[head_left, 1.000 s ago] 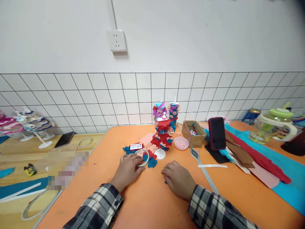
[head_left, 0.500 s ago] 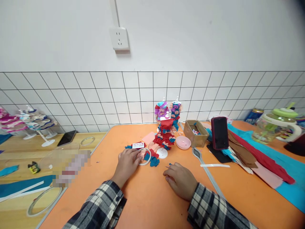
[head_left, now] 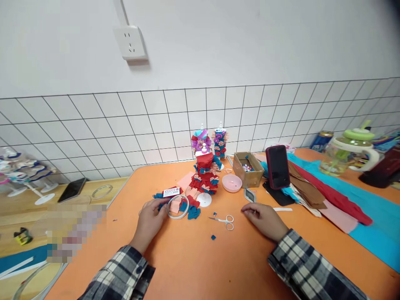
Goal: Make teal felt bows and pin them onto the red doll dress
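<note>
My left hand [head_left: 151, 220] is closed on the edge of a slim white roll of tape [head_left: 178, 217], tilted over teal and pink fabric scraps [head_left: 194, 212]. Right of them my right hand [head_left: 265, 221] rests low over the table, fingers loosely bent and partly hidden, with no held thing showing. Its fingertips are just below a flat grey tool with an oval end [head_left: 249, 195]; the rest of that tool is out of sight. Small scissors [head_left: 225, 221] lie between the hands, beside tiny teal scraps [head_left: 213, 237]. Behind stands a small dress form in a ruffled red dress [head_left: 204, 173].
Two more dressed forms [head_left: 220, 143] stand behind. A pink bowl [head_left: 231, 183], cardboard box [head_left: 248, 171] and propped phone [head_left: 278, 166] are right of centre. Fabric strips [head_left: 337, 196] and a lidded jug [head_left: 346, 154] lie farther right. A wooden table [head_left: 118, 183] adjoins at left.
My right hand has moved right, away from the small scissors, which now lie uncovered on the table. The tape roll stays in my left hand. The camera view has turned slightly right.
</note>
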`<act>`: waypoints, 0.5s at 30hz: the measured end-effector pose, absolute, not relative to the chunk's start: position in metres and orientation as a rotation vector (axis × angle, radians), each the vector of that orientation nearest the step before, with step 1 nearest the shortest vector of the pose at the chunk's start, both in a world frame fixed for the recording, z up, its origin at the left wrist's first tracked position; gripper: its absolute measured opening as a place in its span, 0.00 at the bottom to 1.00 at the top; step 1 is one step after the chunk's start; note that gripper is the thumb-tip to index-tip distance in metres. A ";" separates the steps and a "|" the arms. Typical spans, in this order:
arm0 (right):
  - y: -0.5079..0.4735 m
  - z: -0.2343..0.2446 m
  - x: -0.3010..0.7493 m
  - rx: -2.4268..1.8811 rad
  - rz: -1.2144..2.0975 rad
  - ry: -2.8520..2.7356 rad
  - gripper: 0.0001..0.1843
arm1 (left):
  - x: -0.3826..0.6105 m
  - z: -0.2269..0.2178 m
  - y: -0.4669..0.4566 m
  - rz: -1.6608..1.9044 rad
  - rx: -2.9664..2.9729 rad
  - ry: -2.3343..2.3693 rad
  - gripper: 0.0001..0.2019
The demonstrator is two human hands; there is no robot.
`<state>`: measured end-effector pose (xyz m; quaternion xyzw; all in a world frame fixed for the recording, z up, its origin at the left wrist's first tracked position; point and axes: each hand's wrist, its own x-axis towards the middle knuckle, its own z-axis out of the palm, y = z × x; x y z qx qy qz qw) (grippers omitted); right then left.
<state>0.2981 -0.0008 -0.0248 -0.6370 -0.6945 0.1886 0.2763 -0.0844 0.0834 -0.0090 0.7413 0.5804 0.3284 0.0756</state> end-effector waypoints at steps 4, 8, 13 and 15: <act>-0.003 -0.015 0.295 -1.628 0.497 -1.932 0.14 | -0.080 0.001 0.071 0.887 2.376 1.663 0.13; -0.010 -0.007 0.354 -1.778 0.271 -1.640 0.15 | -0.078 0.001 0.069 0.828 2.417 1.661 0.12; -0.020 -0.014 0.424 -2.044 0.043 -1.317 0.19 | -0.084 -0.008 0.079 0.861 2.353 1.643 0.13; -0.018 -0.020 0.426 -2.022 0.074 -1.539 0.18 | -0.085 -0.009 0.080 0.870 2.345 1.646 0.12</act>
